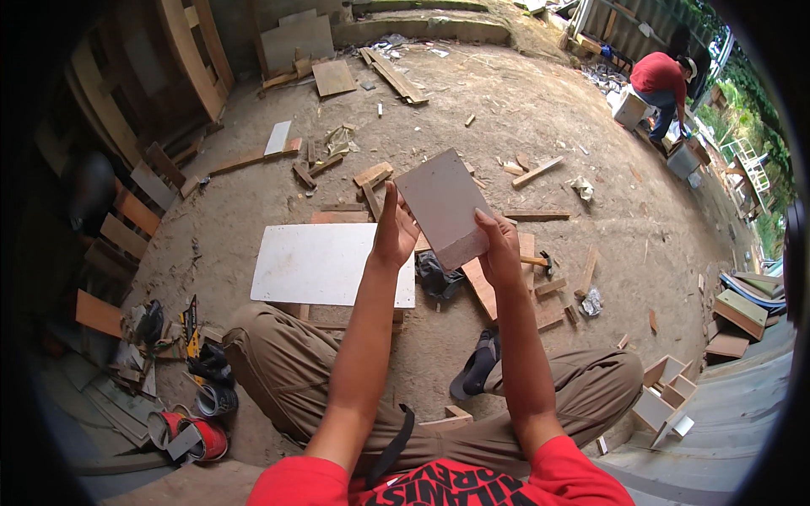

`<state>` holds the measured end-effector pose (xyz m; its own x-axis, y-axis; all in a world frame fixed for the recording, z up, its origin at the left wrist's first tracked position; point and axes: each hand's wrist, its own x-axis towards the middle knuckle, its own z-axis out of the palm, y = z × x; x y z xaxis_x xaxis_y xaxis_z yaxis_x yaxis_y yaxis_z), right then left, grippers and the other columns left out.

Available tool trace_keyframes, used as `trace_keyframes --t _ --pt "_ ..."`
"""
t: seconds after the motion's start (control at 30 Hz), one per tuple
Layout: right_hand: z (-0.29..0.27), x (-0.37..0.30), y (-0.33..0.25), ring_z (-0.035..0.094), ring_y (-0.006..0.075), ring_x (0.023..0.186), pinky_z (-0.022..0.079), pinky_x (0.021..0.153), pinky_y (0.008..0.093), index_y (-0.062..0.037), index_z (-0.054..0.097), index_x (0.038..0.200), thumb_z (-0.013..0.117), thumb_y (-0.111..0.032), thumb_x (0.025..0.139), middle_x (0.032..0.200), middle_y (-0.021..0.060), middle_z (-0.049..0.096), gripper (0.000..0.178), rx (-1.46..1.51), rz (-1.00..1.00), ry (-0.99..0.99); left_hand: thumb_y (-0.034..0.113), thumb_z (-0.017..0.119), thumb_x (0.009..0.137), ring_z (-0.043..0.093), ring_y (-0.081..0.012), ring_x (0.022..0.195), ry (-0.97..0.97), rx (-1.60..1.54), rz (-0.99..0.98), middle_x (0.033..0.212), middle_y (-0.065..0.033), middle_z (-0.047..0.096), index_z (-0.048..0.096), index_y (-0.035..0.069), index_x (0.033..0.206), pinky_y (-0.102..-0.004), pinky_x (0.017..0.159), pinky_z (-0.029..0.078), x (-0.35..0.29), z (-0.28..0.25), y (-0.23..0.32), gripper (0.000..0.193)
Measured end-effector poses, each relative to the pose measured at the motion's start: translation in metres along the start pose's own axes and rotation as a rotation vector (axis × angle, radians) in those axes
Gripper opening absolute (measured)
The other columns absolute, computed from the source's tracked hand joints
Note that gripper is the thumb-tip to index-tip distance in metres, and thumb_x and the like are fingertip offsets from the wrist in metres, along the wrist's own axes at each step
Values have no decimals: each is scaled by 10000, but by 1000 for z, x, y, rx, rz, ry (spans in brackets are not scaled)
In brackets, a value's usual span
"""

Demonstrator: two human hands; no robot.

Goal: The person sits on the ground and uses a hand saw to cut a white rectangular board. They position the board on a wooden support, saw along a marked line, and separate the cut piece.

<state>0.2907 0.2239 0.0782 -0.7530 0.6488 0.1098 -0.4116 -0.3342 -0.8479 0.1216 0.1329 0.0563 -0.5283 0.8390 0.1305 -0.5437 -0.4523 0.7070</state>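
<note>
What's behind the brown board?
Crumpled black plastic partly shows past the lower edge of the brown board. Anything directly behind it is covered, including fingertips of the right hand.

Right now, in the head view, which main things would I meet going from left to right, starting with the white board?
White board, held brown board, right hand, hammer, crumpled silvery piece, small shelf unit.

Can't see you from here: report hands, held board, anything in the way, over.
Right hand holding grey-brown board. Left hand open by its left edge, contact unclear. White panel and hammer lie below, clear of board.
</note>
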Motion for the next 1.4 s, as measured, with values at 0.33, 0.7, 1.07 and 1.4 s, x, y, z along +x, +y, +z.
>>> trace_keyframes --t 0.33,0.7,1.07,1.4 --pt "-6 -3 30 662 262 1086 572 899 373 36 369 1451 491 -402 955 1296 187 592 673 340 280 -101 831 581 741 362 -328 1432 -416 24 182 1543 -218 345 240 8 1541 -479 1135 372 -15 37 4 1198" --pt "-35 6 11 547 261 1255 469 1020 393 -47 426 1360 723 -429 893 1370 195 515 672 -272 19 -66 269 879 669 574 -195 1160 -177 153 139 1272 -111 569 368 6 1460 -350 998 476 -12 42 14 978" --pt "-4 0 -11 443 298 1357 372 1111 502 -116 433 1239 963 -382 598 1406 141 472 873 -570 -216 -290 173 917 628 608 -196 1144 -216 263 146 1311 -120 543 301 3 1483 -353 964 532 -16 55 22 1068" --pt "6 -5 -19 503 265 1260 416 1067 479 -116 477 1182 953 -267 615 1326 120 516 756 -654 -341 -276 207 935 552 567 -250 1235 -233 251 157 1358 -139 526 266 11 1490 -383 1022 508 -15 53 24 1169"
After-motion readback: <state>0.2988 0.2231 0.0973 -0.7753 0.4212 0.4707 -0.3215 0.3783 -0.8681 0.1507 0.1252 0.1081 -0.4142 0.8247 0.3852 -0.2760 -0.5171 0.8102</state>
